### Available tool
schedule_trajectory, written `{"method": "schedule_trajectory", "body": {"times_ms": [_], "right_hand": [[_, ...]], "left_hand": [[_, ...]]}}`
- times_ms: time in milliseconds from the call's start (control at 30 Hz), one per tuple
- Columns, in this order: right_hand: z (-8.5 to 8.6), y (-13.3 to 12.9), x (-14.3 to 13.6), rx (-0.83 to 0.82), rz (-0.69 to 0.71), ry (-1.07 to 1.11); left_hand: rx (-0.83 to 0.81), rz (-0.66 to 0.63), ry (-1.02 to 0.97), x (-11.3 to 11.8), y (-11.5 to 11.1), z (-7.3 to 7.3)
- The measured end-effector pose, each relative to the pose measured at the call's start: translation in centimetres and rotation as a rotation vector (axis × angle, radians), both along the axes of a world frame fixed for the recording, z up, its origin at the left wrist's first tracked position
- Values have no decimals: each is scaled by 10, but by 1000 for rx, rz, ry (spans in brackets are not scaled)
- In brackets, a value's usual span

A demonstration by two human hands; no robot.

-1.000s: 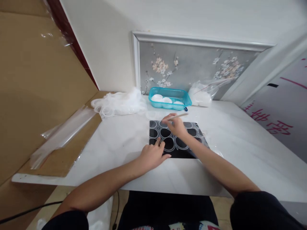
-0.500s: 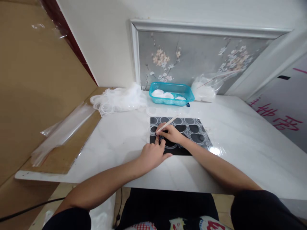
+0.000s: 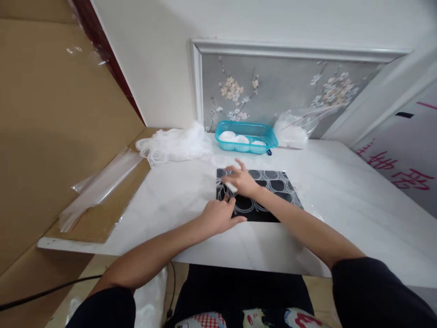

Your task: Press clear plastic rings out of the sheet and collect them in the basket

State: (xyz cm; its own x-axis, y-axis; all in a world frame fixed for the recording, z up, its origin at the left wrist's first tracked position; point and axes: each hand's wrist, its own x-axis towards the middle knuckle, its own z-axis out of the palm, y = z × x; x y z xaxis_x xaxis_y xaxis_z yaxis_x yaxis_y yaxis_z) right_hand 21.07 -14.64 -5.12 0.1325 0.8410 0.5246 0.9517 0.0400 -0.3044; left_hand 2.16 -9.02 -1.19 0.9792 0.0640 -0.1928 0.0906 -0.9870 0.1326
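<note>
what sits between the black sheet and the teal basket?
Head view: loose clear rings lie on the white table between the black sheet and teal basket.

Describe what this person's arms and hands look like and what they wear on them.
Both forearms are bare from the elbows down. Dark, black-looking short sleeves cover the upper arms at the bottom corners of the view. The left hand and right hand wear no gloves; no rings, watch or bracelets show.

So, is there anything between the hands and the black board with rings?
Nothing visible. The left hand rests on the near left corner of the black board, and the right hand lies over its far left part, fingers spread. The rings lie flat on it.
</note>
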Motion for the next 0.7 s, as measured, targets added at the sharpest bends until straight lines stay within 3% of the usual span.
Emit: {"method": "schedule_trajectory", "body": {"times_ms": [100, 167, 267, 333, 400, 467, 533, 600, 700], "right_hand": [[33, 20, 29, 308, -482, 299], [52, 20, 36, 463, -575, 487], [70, -3, 23, 428, -363, 677], [79, -26, 7, 345, -199, 889], [92, -49, -6, 294, -60, 1103], [109, -67, -15, 271, 53, 1242], [126, -82, -19, 280, 134, 1329], [139, -91, -21, 315, 183, 1422], [148, -100, -20, 347, 227, 1560]], "left_hand": [[-31, 26, 13, 0, 5, 2], [-73, 66, 24, 1, 11, 2], [-223, 141, -61, 7, 23, 7], [-407, 191, -290, 13, 28, 17], [-570, 216, -596, 20, 28, 36], [-630, 188, -874, 25, 21, 64], [-608, 141, -1043, 28, 10, 97], [-503, 106, -1036, 29, -3, 128], [-261, 36, -924, 28, -20, 156]]}}
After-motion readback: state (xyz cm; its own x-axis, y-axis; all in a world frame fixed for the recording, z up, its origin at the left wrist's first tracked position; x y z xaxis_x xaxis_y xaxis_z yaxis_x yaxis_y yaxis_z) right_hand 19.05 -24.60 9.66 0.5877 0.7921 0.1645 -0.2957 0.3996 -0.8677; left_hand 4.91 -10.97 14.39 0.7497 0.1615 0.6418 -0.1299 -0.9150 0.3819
